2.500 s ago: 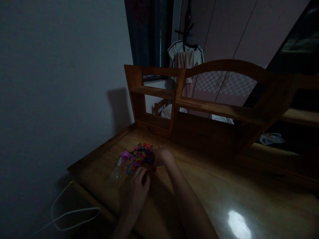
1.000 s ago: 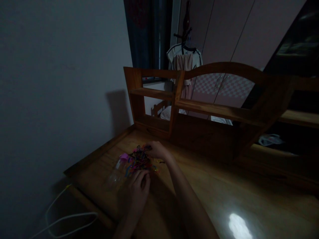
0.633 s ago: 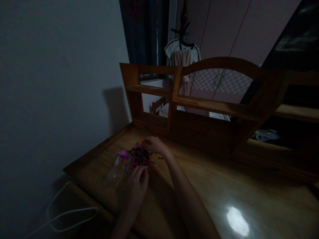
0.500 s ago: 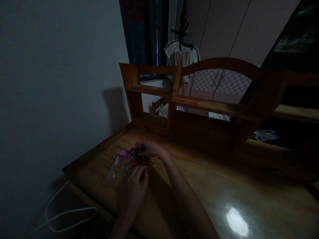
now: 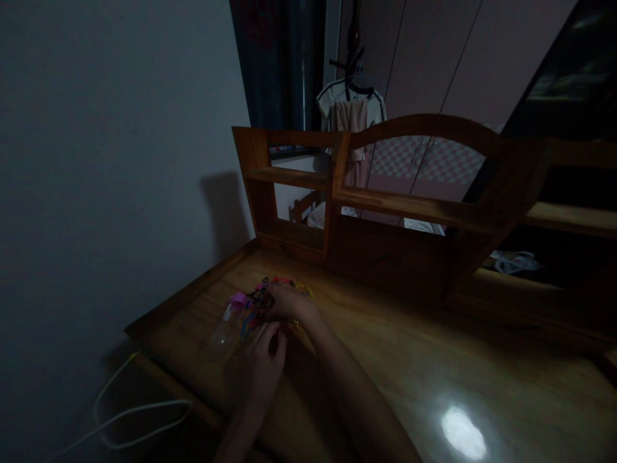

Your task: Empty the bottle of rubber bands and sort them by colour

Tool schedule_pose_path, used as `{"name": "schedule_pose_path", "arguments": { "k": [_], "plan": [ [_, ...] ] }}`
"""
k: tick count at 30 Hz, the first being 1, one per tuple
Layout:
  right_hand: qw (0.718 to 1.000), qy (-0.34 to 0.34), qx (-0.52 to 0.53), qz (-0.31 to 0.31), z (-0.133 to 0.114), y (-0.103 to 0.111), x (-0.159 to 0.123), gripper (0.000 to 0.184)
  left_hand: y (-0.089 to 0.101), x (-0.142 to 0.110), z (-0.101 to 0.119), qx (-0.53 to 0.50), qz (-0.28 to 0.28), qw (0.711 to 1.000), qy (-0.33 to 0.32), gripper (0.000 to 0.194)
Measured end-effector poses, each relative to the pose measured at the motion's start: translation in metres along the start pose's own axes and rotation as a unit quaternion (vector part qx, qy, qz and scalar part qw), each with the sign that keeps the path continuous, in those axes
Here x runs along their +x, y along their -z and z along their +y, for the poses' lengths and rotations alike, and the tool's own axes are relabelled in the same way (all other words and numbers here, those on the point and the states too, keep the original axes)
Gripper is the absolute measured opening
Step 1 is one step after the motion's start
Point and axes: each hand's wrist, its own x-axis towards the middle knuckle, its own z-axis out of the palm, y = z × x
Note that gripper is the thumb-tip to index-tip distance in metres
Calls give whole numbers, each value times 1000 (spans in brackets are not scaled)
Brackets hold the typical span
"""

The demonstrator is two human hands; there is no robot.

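Observation:
A tangled heap of small, thin, colourful bands (image 5: 259,299), perhaps elastic hair ties, lies on the wooden desk. My right hand (image 5: 292,302) reaches over the heap from the right, its fingertips down among the bands and hidden. At the near edge of the heap rests my left hand (image 5: 263,357), thumb and fingers curled towards each other in a pinch. What lies between those fingertips is too small and dark to make out. Left of the heap is a clear plastic bottle (image 5: 222,334), lying tilted, with a purple cap (image 5: 238,299) at its far end.
A wooden shelf unit (image 5: 337,167) rises along the back of the desk (image 5: 385,341). The wall (image 5: 144,161) closes off the left side. A white cable (image 5: 144,409) loops below the left desk edge. A plastic bag (image 5: 515,262) sits in the right shelf opening.
My right hand has moved from the heap's right and far side towards its middle, covering more bands. Red and yellow bands now show beyond it. My left hand stays nearly in place.

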Motion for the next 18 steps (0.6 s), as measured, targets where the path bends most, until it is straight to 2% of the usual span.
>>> {"name": "schedule_pose_path", "arguments": {
  "k": [5, 9, 15, 18],
  "plan": [
    [999, 26, 20, 12, 0, 2, 2, 44, 1, 1, 0, -28, 4, 1000, 4, 21],
    [998, 36, 38, 45, 4, 14, 1, 37, 0, 0, -3, -48, 5, 999, 15, 20],
    [994, 54, 57, 72, 11, 33, 0, 35, 2, 1, 0, -26, -9, 999, 28, 20],
    [994, 60, 71, 66, 12, 36, -2, 40, 4, 2, 4, -16, -14, 999, 27, 20]
  ]
}}
